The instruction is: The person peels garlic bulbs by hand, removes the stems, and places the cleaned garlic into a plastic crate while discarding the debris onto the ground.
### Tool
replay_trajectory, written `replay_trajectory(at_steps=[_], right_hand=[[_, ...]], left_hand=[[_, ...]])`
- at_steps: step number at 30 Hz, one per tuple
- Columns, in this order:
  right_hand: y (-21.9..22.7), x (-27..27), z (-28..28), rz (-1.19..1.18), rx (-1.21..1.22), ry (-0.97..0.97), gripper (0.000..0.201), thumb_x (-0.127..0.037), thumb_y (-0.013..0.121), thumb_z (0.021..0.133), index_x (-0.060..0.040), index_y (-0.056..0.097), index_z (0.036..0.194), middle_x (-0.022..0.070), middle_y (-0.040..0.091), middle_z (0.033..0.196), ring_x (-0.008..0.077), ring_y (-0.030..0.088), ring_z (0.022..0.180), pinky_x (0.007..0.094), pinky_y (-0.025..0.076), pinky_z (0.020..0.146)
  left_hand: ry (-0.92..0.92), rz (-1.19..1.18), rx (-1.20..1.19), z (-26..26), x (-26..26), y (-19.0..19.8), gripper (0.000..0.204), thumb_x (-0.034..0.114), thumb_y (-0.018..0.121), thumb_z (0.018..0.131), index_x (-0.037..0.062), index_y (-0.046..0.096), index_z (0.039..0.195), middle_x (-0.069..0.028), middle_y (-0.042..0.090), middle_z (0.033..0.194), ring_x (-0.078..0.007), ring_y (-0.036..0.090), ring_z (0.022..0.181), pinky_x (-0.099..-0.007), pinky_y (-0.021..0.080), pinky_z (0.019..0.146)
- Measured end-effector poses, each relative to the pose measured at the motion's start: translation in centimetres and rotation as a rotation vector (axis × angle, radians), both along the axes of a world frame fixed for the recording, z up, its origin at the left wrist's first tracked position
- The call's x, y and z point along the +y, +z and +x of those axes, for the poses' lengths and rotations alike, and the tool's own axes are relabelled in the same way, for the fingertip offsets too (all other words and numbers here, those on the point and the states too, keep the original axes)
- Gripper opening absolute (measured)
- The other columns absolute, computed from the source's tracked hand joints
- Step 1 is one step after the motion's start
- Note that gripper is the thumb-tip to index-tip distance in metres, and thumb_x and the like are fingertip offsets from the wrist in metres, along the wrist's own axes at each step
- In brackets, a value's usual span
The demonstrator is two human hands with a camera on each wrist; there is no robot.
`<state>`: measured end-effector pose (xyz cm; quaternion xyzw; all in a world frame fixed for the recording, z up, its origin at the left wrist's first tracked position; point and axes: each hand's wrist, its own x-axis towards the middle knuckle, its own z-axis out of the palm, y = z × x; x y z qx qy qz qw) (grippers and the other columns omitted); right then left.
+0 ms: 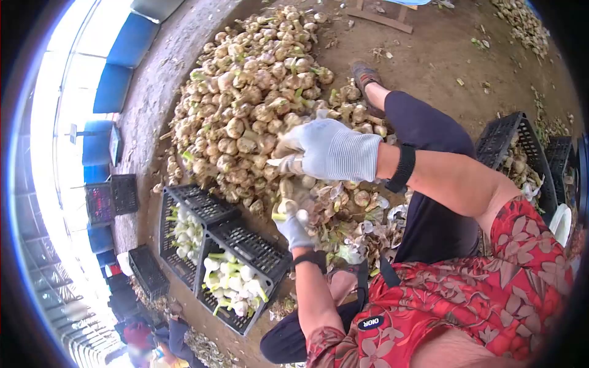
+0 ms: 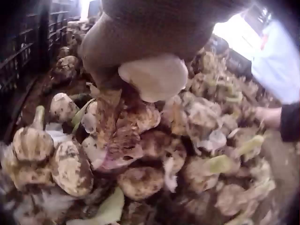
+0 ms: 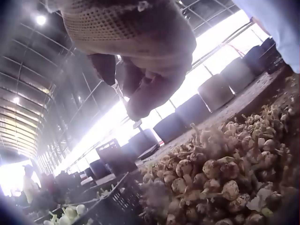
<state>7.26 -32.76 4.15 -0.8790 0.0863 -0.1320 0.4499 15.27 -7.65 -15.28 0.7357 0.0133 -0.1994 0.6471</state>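
My left hand (image 1: 293, 232), in a pale glove, grips a peeled white garlic bulb (image 2: 157, 77) low over the heap. A short greenish stem (image 1: 279, 216) sticks out beside its fingers in the head view. Farther forward, my right hand (image 1: 331, 149), also gloved, is raised above the unpeeled garlic pile (image 1: 245, 104). Its curled fingers pinch a thin blade-like tool (image 1: 276, 162), whose narrow edge shows between thumb and fingers in the right wrist view. Most of this tool is hidden by the glove. Dry skins and dirty bulbs (image 2: 72, 168) lie under the left hand.
Black crates (image 1: 251, 245) with trimmed white garlic (image 1: 233, 285) stand left of my knees. Another black crate (image 1: 518, 138) holds husks behind my right arm. Peelings (image 1: 368, 230) cover the ground between my legs. A concrete ledge (image 1: 147, 80) runs beyond the pile. People (image 1: 175, 337) sit farther off.
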Motion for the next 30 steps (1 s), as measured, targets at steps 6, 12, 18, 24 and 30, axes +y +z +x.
replay_trajectory(at_steps=[6, 12, 18, 24, 30], right_hand=[[-2.1, 7.3, -1.8, 0.532, 0.337, 0.26, 0.075, -0.066, 0.063, 0.078, 0.0048, 0.063, 0.101, 0.02, 0.067, 0.093, 0.0258, 0.063, 0.088, 0.0382, 0.048, 0.076], [-0.3, 15.4, -4.4, 0.657, 0.287, 0.325, 0.05, -0.04, 0.075, 0.08, 0.0009, 0.063, 0.106, 0.0063, 0.067, 0.096, 0.0108, 0.059, 0.088, 0.0281, 0.048, 0.076], [-1.2, 17.7, -6.6, 1.031, 0.158, 0.305, 0.022, -0.022, 0.068, 0.087, -0.001, 0.066, 0.095, 0.0027, 0.065, 0.08, 0.0094, 0.057, 0.072, 0.0283, 0.048, 0.064], [0.0, 16.0, -7.6, 0.72, 0.085, 0.367, 0.018, -0.009, 0.065, 0.081, 0.0007, 0.066, 0.096, 0.0017, 0.066, 0.082, 0.0088, 0.056, 0.077, 0.0281, 0.047, 0.068], [-2.4, 15.7, -8.1, -0.013, -0.117, 0.283, 0.024, -0.006, 0.057, 0.075, 0.0007, 0.064, 0.097, 0.022, 0.063, 0.087, 0.0376, 0.063, 0.082, 0.0398, 0.049, 0.07]], left_hand=[[-0.099, -0.35, -0.158, -8.6, 4.3, 12.8, 0.042, 0.038, 0.052, 0.095, 0.0092, 0.046, 0.126, -0.0036, 0.058, 0.105, -0.0149, 0.057, 0.09, -0.0252, 0.048, 0.069], [0.14, -0.344, -0.249, -14.0, 5.0, 16.9, 0.057, 0.006, 0.065, 0.084, 0.003, 0.038, 0.134, -0.0088, 0.051, 0.119, -0.0166, 0.056, 0.101, -0.0276, 0.048, 0.087], [0.187, -0.307, -0.321, -15.8, 6.9, 16.7, 0.061, 0.008, 0.069, 0.081, 0.0003, 0.038, 0.133, -0.01, 0.052, 0.118, -0.0169, 0.055, 0.101, -0.0302, 0.048, 0.09], [0.129, -0.538, -0.122, -16.3, 7.0, 17.2, 0.063, 0.031, 0.067, 0.088, -0.0002, 0.038, 0.134, -0.0146, 0.053, 0.121, -0.0231, 0.059, 0.103, -0.0338, 0.052, 0.085], [-0.156, -0.906, 0.595, -13.3, 8.8, 15.3, 0.059, 0.058, 0.05, 0.091, 0.0061, 0.055, 0.119, -0.0095, 0.063, 0.096, -0.0189, 0.06, 0.07, -0.0304, 0.05, 0.059]])
